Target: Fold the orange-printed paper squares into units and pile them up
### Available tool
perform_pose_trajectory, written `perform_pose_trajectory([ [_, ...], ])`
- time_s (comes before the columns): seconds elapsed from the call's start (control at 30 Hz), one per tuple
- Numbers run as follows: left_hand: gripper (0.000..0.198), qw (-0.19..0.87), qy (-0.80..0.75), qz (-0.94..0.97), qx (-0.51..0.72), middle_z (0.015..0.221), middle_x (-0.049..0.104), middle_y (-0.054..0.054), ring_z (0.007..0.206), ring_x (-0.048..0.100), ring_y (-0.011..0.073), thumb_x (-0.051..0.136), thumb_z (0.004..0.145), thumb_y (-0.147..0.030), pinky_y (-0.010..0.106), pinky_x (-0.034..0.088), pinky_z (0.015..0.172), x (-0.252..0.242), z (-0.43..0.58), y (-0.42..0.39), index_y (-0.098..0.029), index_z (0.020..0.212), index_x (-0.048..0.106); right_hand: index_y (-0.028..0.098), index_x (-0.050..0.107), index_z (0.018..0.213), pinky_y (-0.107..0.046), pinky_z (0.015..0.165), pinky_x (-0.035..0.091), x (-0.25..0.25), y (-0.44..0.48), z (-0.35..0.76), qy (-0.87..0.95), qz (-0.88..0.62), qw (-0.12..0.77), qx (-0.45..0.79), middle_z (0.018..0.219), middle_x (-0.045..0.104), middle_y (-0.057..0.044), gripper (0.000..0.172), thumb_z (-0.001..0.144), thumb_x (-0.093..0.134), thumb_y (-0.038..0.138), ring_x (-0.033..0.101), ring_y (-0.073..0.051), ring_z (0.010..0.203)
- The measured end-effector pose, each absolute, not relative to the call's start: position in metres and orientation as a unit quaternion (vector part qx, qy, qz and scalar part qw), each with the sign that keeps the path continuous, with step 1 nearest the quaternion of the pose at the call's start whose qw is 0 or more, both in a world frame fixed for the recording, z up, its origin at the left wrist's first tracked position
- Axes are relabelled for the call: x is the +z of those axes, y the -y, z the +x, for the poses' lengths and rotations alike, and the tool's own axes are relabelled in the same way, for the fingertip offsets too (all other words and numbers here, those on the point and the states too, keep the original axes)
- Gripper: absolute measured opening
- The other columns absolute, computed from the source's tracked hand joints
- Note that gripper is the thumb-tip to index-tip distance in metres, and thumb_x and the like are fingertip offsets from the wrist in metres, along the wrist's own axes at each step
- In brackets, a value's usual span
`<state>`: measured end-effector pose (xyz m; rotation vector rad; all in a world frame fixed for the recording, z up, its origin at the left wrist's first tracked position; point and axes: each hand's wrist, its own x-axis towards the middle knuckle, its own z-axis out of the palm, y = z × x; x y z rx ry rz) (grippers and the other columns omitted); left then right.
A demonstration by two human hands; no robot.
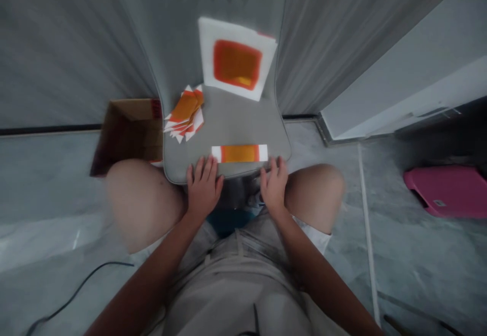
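The left hand [203,189] and right hand [274,186] are resting at the front edge of a grey padded chair seat [228,118], both open and gripping nothing. The fingers [200,171] of the left hand are spreading just below the near end of a white-and-orange strip [239,153], which is lying flat and roughly square to that edge. The right hand's fingers are curving down near the strip's other end. The view is dim, so whether any fingertip is touching the strip is hard to say. Careful handling here means keeping the fingers flat and light, with both hands evenly placed so the strip is not skewing.

Left of the strip, a loose pile of small orange-and-white pieces [184,115] is lying on the seat. A white sheet with an orange square [236,57] is leaning upright against the chair back [163,21]. The person's bare knees are flanking the seat. An open cardboard box [129,133] is sitting on the floor at the left, a pink plastic object [449,191] is lying at the right, and a dark cable [76,290] is trailing across the pale stone floor [418,255].
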<state>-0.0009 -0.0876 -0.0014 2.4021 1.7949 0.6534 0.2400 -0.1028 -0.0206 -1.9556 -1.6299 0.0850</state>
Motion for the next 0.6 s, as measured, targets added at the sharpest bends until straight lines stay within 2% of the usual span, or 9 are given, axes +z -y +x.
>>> perform_pose_trajectory([
  [0.13, 0.064, 0.035, -0.585, 0.780, 0.218, 0.169, 0.040, 0.010, 0.161, 0.030, 0.0354, 0.039, 0.109, -0.040, 0.063, 0.014, 0.131, -0.003, 0.000, 0.088, -0.021, 0.169, 0.028, 0.013, 0.041, 0.159, -0.061, 0.119, 0.038, -0.005, 0.078, 0.252, 0.606, -0.719, 0.338, 0.028, 0.156, 0.045, -0.026, 0.063, 0.109, 0.034, 0.051, 0.042, -0.036, 0.147],
  [0.2, 0.064, 0.031, -0.585, 0.779, 0.222, 0.169, 0.041, 0.010, 0.160, 0.032, 0.0355, 0.039, 0.109, -0.040, 0.063, 0.014, 0.131, -0.003, 0.001, 0.088, -0.021, 0.169, 0.029, 0.015, 0.046, 0.157, -0.059, 0.119, 0.038, 0.007, 0.057, 0.257, 0.643, -0.697, 0.316, 0.038, 0.156, 0.046, -0.023, 0.063, 0.108, 0.038, 0.054, 0.042, -0.036, 0.146],
  [0.27, 0.063, 0.027, -0.586, 0.778, 0.225, 0.168, 0.042, 0.010, 0.159, 0.033, 0.0356, 0.040, 0.109, -0.039, 0.063, 0.015, 0.131, -0.003, 0.001, 0.088, -0.021, 0.169, 0.030, 0.015, 0.057, 0.148, -0.057, 0.120, 0.038, 0.017, 0.035, 0.259, 0.698, -0.665, 0.258, 0.061, 0.155, 0.049, -0.022, 0.060, 0.106, 0.047, 0.055, 0.043, -0.036, 0.145],
  [0.4, 0.062, 0.026, -0.589, 0.775, 0.228, 0.167, 0.043, 0.010, 0.159, 0.033, 0.0349, 0.041, 0.108, -0.039, 0.062, 0.015, 0.131, -0.002, 0.002, 0.088, -0.020, 0.167, 0.033, 0.012, 0.069, 0.135, -0.055, 0.120, 0.037, 0.028, 0.006, 0.253, 0.767, -0.614, 0.158, 0.095, 0.151, 0.054, -0.022, 0.057, 0.093, 0.072, 0.052, 0.045, -0.038, 0.143],
  [0.6, 0.062, 0.027, -0.596, 0.769, 0.230, 0.167, 0.043, 0.009, 0.160, 0.033, 0.0339, 0.043, 0.107, -0.038, 0.061, 0.015, 0.131, -0.003, 0.003, 0.088, -0.021, 0.166, 0.035, 0.016, 0.072, 0.122, -0.049, 0.113, 0.043, 0.029, 0.003, 0.245, 0.756, -0.616, 0.183, 0.120, 0.134, 0.065, -0.017, 0.040, 0.090, 0.077, 0.039, 0.057, -0.033, 0.125],
])
